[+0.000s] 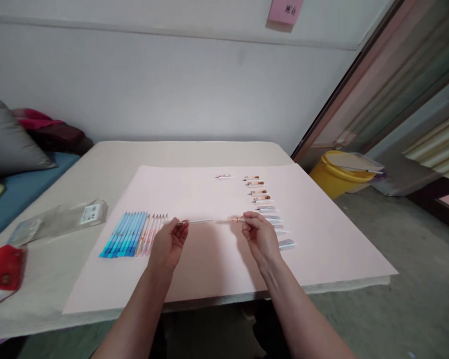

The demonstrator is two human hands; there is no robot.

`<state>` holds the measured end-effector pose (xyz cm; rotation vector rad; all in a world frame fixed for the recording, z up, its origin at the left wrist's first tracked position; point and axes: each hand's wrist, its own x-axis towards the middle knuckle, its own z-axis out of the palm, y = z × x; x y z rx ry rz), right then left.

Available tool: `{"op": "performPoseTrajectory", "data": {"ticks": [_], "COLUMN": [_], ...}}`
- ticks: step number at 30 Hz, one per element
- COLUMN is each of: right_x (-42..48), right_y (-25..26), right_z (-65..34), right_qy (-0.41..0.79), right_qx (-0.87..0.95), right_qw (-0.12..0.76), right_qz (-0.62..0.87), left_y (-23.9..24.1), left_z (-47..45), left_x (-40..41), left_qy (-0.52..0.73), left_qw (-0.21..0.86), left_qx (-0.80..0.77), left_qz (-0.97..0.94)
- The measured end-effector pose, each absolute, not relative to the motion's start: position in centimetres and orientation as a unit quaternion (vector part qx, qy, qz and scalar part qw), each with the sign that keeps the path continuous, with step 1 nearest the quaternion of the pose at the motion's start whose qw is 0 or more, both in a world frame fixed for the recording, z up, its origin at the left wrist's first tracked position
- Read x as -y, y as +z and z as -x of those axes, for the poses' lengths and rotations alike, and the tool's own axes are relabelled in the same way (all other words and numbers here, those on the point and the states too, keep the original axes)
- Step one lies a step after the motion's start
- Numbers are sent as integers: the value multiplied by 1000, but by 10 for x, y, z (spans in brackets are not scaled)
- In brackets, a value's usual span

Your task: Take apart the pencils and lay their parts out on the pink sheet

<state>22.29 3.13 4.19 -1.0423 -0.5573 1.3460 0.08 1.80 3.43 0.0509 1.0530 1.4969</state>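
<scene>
Head view, nearest first. At the near left of the beige table, a red packet. Over a pink sheet, left hand and right hand, each closed in a fingertip pinch on opposite ends of one thin white rod, held level between them just above the sheet. Just left of the left hand, a flat row of blue pens, with pink pens alongside. Further left, a clear plastic packet. Beyond the right hand, a column of small capped pieces. Farther off, a yellow bucket, a grey cushion, and a pink note on the wall.
</scene>
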Motion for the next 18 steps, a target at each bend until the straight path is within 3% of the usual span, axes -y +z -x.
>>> {"op": "performPoseTrajectory", "data": {"ticks": [11,18], "right_x": [-20,-14], "right_y": [36,32], "right_z": [-196,-185], "right_qy": [756,780], "right_qx": [172,139], "right_qw": [489,472], "right_qz": [401,387], "left_y": [36,33], "left_z": [-14,-22], "left_x": [-14,-10], "left_qy": [634,627], "left_qw": [629,635], "left_qx": [-449,-449], "left_qz": [-33,-48]}}
